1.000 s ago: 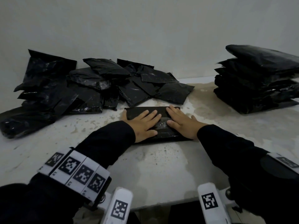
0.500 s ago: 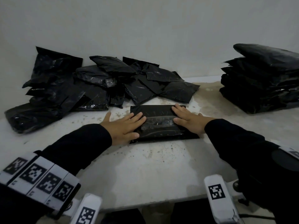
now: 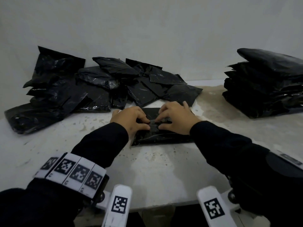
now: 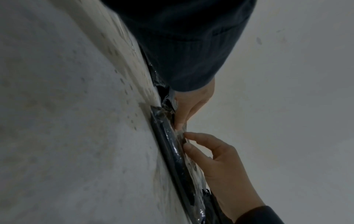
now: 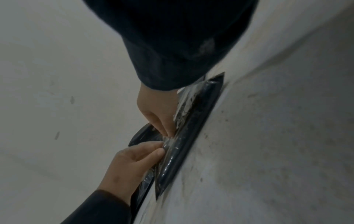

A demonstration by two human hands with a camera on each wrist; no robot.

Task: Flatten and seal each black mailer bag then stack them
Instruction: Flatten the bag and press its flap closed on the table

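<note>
Head view: we look down on a white, speckled table set against a pale wall.
Loose heap: we count many crumpled black mailer bags piled along the far left of the table, overlapping so that we cannot tell their number.
Stack: at the far right, flattened bags lie one upon another in a pile, cut off by the frame's edge.
Mailer in work: a glossy black bag lies flat at the table's middle, just before the heap; its flap is folded toward us, with a shiny strip along it (we take it for the seal, though the dim light blurs it).
Left hand: fingers curled, thumb and fingertips pinching the flap's edge at the bag's centre.
Right hand: likewise curled, pinching the same edge, its fingertips nearly touching the left's.
Wrist views: we see both pinches from the side; the bag's far half is hidden behind the dark sleeves.
</note>
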